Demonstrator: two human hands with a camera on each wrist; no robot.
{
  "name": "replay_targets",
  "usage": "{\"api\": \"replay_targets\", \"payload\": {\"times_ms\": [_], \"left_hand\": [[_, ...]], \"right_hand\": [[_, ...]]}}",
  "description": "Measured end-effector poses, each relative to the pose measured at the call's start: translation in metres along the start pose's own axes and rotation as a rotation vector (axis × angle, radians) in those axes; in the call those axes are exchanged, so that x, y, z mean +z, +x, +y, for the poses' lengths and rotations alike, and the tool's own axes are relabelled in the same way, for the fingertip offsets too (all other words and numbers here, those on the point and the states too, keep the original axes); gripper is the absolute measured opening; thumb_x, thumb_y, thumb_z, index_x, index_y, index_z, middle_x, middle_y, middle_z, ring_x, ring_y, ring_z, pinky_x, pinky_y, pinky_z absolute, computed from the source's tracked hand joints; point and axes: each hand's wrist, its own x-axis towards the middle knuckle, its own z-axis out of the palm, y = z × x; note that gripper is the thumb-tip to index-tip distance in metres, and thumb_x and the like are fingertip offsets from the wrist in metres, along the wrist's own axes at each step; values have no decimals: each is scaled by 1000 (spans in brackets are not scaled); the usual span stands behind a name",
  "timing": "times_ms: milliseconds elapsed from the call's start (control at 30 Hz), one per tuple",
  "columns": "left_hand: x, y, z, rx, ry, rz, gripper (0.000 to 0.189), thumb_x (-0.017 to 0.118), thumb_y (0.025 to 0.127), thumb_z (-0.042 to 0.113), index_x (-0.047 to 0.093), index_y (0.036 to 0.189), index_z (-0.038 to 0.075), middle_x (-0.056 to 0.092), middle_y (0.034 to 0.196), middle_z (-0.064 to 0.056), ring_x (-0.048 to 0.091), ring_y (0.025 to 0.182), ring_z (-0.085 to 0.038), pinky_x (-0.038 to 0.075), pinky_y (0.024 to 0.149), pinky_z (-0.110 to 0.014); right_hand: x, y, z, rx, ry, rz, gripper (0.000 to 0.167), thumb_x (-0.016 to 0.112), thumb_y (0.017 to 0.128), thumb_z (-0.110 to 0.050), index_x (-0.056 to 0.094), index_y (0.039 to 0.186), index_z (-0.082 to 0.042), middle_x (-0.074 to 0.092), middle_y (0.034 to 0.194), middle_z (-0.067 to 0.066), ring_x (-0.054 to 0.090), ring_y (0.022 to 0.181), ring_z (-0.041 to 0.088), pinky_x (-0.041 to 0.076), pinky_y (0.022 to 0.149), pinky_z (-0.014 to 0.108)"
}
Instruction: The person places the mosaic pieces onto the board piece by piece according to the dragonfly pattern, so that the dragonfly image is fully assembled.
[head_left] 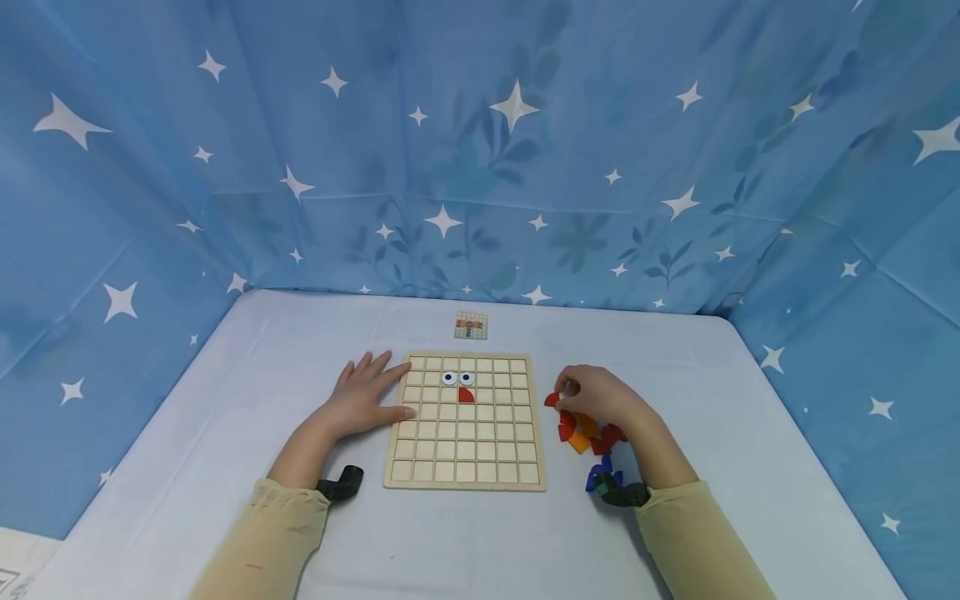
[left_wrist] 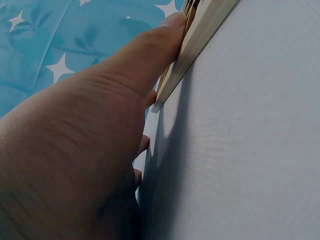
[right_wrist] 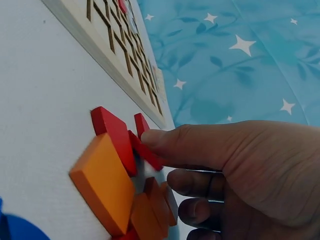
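Observation:
A wooden grid board [head_left: 465, 475] lies flat on the table. Two round eye pieces [head_left: 449, 378] and a red quarter-round piece [head_left: 467, 395] sit in its upper cells. My left hand [head_left: 358, 402] has its fingers spread, with thumb and index finger resting on the board's left edge. To the right of the board, my right hand [head_left: 600, 394] pinches a red piece [right_wrist: 145, 150] between thumb and fingers; the fingertips behind it are partly hidden. Under and beside that hand lie more red pieces [right_wrist: 112, 135] and orange pieces [right_wrist: 102, 182].
A small pattern card [head_left: 471, 325] lies beyond the board. Blue pieces [head_left: 604, 472] are by the right wrist, partly covered by a dark wrist camera [head_left: 622, 492]. Another wrist camera [head_left: 343, 483] is on the left wrist. A blue star-patterned curtain [head_left: 480, 167] surrounds the white table [head_left: 300, 333].

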Motion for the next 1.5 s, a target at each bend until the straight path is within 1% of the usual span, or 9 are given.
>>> {"api": "replay_targets", "payload": {"times_ms": [233,333,433,600,767,967,1200,1367,1500], "left_hand": [[-1,-1,0,-3,-6,-4,89,67,82,65,34,155,26,15,166,-14,3,153,-44,-1,120,-64],[-2,-1,1,-4,-9,-8,89,67,83,65,34,156,26,14,166,-14,3,153,-43,-1,120,-64],[-2,-1,1,-3,-6,-11,89,66,83,66,33,156,27,14,166,-14,3,153,-43,-1,120,-64],[-2,-1,1,-2,-4,-9,89,66,83,66,34,156,27,14,166,-14,3,153,-43,-1,120,-64],[-3,-2,1,-1,-13,-3,88,68,83,65,34,155,27,15,166,-14,3,153,-44,-1,120,-64],[-4,-2,1,-1,-15,-10,89,67,82,65,34,155,27,14,166,-14,3,153,-43,-1,120,-64],[-3,-1,2,-5,-14,-13,89,66,82,66,34,156,28,14,166,-13,2,153,-42,-2,121,-63],[-4,-1,2,-7,-11,-14,88,66,83,66,34,155,28,15,166,-13,3,153,-42,-1,121,-63],[-3,-1,1,-5,-6,-11,88,66,83,66,34,155,27,15,166,-13,3,153,-43,-1,120,-63]], "right_hand": [[3,1,0,-27,-8,0,21,75,87,-27,65,100,-14,62,86,1,56,77,17,52,67,29],[2,1,-2,-31,-12,8,21,76,86,-27,65,99,-15,62,85,1,56,76,17,52,67,28],[-1,-1,-7,-57,-21,20,18,74,87,-26,66,99,-16,62,86,1,55,76,17,52,66,28],[-5,-1,-23,-114,-39,24,16,72,89,-25,67,101,-16,61,87,1,53,74,17,49,63,28],[-2,6,-48,-167,-42,24,17,73,89,-28,67,101,-17,61,86,-1,53,73,17,47,63,28],[10,19,-75,-240,-37,22,17,73,90,-30,68,101,-17,62,85,-2,54,73,16,47,65,30],[34,32,-100,-329,-37,4,11,70,92,-27,68,99,-18,62,85,-6,54,71,12,47,65,28],[45,38,-116,-350,-43,29,10,71,92,-29,67,94,-20,63,83,-7,54,69,12,46,63,27],[53,41,-123,-349,-80,43,15,72,91,-33,68,97,-21,63,83,-8,54,70,10,46,64,27]]}}
